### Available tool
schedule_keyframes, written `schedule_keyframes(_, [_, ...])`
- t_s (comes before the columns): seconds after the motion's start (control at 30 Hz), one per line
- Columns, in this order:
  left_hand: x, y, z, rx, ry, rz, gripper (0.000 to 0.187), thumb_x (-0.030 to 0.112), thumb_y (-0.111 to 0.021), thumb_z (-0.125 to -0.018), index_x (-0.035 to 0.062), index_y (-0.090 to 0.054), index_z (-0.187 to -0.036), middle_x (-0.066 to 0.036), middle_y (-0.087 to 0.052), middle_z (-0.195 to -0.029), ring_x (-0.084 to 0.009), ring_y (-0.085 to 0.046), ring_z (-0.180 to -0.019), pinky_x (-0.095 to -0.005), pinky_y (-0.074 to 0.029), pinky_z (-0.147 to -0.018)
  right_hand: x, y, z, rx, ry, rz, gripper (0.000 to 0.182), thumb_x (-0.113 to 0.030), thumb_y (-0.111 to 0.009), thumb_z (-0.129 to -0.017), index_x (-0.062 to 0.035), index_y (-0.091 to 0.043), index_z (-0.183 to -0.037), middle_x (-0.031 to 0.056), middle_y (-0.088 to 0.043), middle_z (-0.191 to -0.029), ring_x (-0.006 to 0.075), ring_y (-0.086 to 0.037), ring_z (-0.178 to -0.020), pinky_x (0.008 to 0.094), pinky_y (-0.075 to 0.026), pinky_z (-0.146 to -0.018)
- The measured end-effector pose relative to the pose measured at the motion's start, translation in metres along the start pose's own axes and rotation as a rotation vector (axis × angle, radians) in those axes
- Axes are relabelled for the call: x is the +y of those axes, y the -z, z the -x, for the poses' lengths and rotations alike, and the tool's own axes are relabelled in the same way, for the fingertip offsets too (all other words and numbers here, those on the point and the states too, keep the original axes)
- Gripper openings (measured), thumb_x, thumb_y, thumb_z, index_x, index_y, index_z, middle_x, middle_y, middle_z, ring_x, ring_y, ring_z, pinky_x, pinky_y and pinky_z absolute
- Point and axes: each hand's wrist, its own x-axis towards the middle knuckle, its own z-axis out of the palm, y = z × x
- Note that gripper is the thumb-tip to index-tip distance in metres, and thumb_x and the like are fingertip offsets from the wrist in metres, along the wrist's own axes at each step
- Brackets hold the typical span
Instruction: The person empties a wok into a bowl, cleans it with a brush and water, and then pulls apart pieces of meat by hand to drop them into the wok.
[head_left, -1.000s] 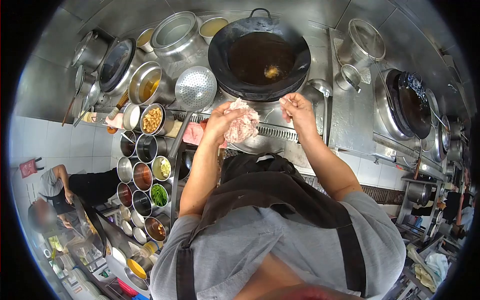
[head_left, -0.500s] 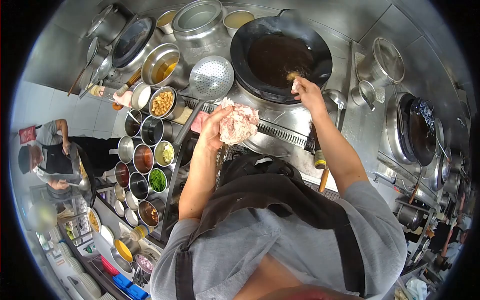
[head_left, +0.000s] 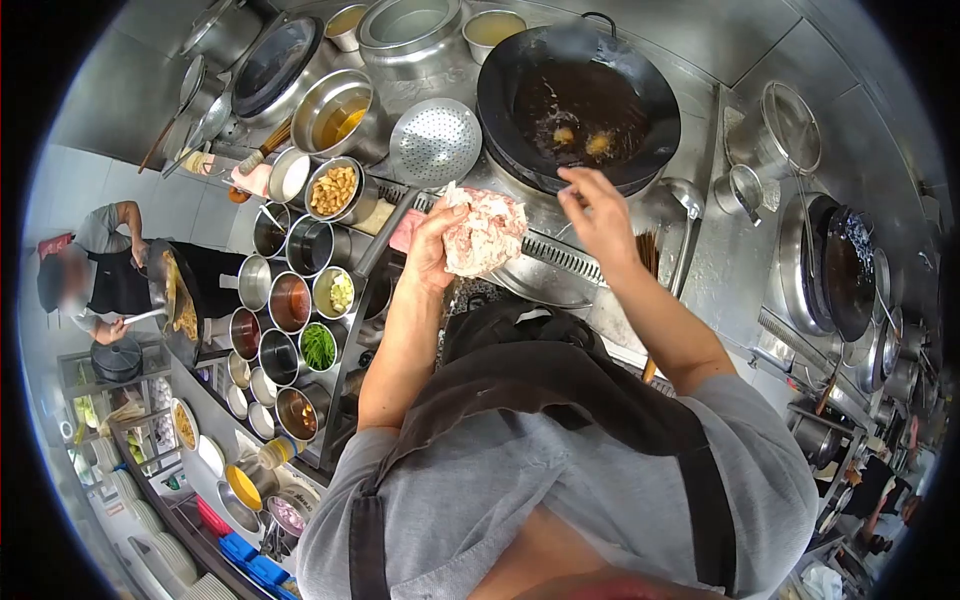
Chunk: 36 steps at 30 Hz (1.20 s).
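The raw meat (head_left: 485,230) sits in the left hand (head_left: 432,250), thumb pressed on top and the other fingers curled around its side. The soft lump bulges past the fingers, so a loose grip or quick turn could let part of it drop. At its 3 o'clock, the right hand (head_left: 603,225) is loosely spread, nothing visible in it, its fingertips just beside the wok's near rim. The wok (head_left: 500,110) is at 1 o'clock; its dark oil (head_left: 580,90) bubbles around two browned pieces (head_left: 600,145), and spatter or a slip against the rim would likely burn those fingers. The pieces are near each other and might stick if they drift together. At 11 o'clock lies the strainer (head_left: 435,140); its handle slants near the left forearm, where a bump could knock it into the pots (head_left: 290,303) at 8 o'clock.
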Motion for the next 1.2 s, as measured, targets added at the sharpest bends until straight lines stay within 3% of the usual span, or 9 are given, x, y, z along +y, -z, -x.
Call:
schedule_keyframes(0.17, [-0.011, -0.011, -0.013, -0.019, 0.001, -0.059, 0.036, 0.01, -0.064, -0.079, -0.0003, -0.054, -0.112, -0.015, -0.064, -0.104, -0.0262, -0.065, -0.094, -0.0393, -0.054, -0.085, -0.006, -0.013, 0.024, -0.23, -0.199, -0.147, 0.036, -0.014, -0.065, -0.087, 0.004, -0.057, -0.117, 0.0107, -0.065, -0.091, 0.011, -0.06, -0.075, 0.0242, -0.049, -0.066])
schedule_keyframes(0.27, [-0.018, -0.009, -0.022, -0.064, 0.04, -0.061, 0.036, 0.008, -0.064, -0.079, -0.0002, -0.054, -0.113, -0.015, -0.064, -0.103, -0.0251, -0.065, -0.094, -0.0388, -0.053, -0.085, -0.006, -0.013, 0.024, -0.255, -0.397, -0.381, 0.043, -0.024, -0.068, -0.084, 0.0035, -0.058, -0.115, 0.0127, -0.069, -0.083, 0.014, -0.062, -0.067, 0.0277, -0.049, -0.061])
schedule_keyframes(0.33, [-0.02, -0.011, -0.022, -0.052, 0.042, -0.098, 0.037, 0.007, -0.065, -0.078, 0.0002, -0.053, -0.113, -0.015, -0.063, -0.104, -0.0247, -0.064, -0.094, -0.0386, -0.053, -0.085, -0.001, -0.015, 0.026, -0.193, -0.385, -0.501, 0.038, -0.023, -0.067, -0.084, 0.0036, -0.061, -0.11, 0.0105, -0.068, -0.076, 0.0106, -0.061, -0.063, 0.027, -0.048, -0.057])
schedule_keyframes(0.4, [-0.022, -0.014, -0.023, -0.053, 0.054, -0.118, 0.037, 0.006, -0.065, -0.077, 0.0002, -0.054, -0.112, -0.014, -0.063, -0.103, -0.0247, -0.064, -0.095, -0.0384, -0.053, -0.084, 0.005, -0.011, 0.026, -0.247, -0.31, -0.318, 0.029, -0.009, -0.062, -0.086, 0.0055, -0.059, -0.111, 0.0052, -0.066, -0.08, 0.0058, -0.057, -0.067, 0.0212, -0.046, -0.055])
schedule_keyframes(0.53, [-0.026, -0.019, -0.028, -0.052, 0.075, -0.123, 0.034, 0.005, -0.064, -0.077, -0.0005, -0.055, -0.11, -0.015, -0.064, -0.1, -0.0251, -0.065, -0.091, -0.0382, -0.054, -0.083, 0.0, -0.001, 0.026, -0.234, -0.376, -0.305, 0.022, -0.007, -0.059, -0.087, 0.0052, -0.061, -0.105, 0.0058, -0.066, -0.076, 0.0075, -0.059, -0.064, 0.0217, -0.047, -0.054])
schedule_keyframes(0.63, [-0.024, -0.023, -0.03, -0.065, 0.079, -0.086, 0.033, 0.006, -0.063, -0.077, -0.0014, -0.055, -0.108, -0.015, -0.064, -0.099, -0.0258, -0.066, -0.089, -0.039, -0.054, -0.081, 0.003, 0.007, 0.025, -0.255, -0.421, -0.663, 0.016, -0.007, -0.059, -0.087, 0.0034, -0.063, -0.098, 0.0068, -0.064, -0.07, 0.012, -0.062, -0.057, 0.0227, -0.05, -0.052])
schedule_keyframes(1.0, [-0.009, -0.03, -0.032, -0.138, 0.039, 0.094, 0.041, 0.013, -0.061, -0.076, -0.0051, -0.052, -0.111, -0.024, -0.061, -0.107, -0.0338, -0.064, -0.094, -0.0443, -0.054, -0.085, 0.004, 0.029, 0.032, -0.161, -0.524, -0.934, 0.018, -0.002, -0.057, -0.087, 0.003, -0.058, -0.105, 0.0128, -0.066, -0.082, 0.0188, -0.067, -0.069, 0.0264, -0.054, -0.057])
schedule_keyframes(1.1, [-0.004, -0.021, -0.035, -0.092, -0.032, -0.114, 0.055, 0.026, -0.061, -0.078, -0.0102, -0.05, -0.118, -0.023, -0.06, -0.112, -0.0318, -0.062, -0.099, -0.0435, -0.051, -0.09, 0.007, 0.03, 0.033, -0.112, -0.525, -1.026, 0.018, 0.0, -0.057, -0.086, 0.0025, -0.058, -0.103, 0.0143, -0.066, -0.087, 0.0212, -0.067, -0.074, 0.0287, -0.055, -0.063])
schedule_keyframes(1.2, [-0.004, -0.024, -0.039, -0.124, -0.077, 0.0, 0.049, 0.019, -0.062, -0.078, -0.0111, -0.051, -0.114, -0.023, -0.061, -0.108, -0.0308, -0.064, -0.093, -0.0437, -0.054, -0.085, 0.009, 0.035, 0.032, -0.108, -0.501, -1.096, 0.018, 0.003, -0.056, -0.084, 0.0022, -0.057, -0.102, 0.0159, -0.066, -0.09, 0.0231, -0.068, -0.077, 0.0309, -0.057, -0.067])
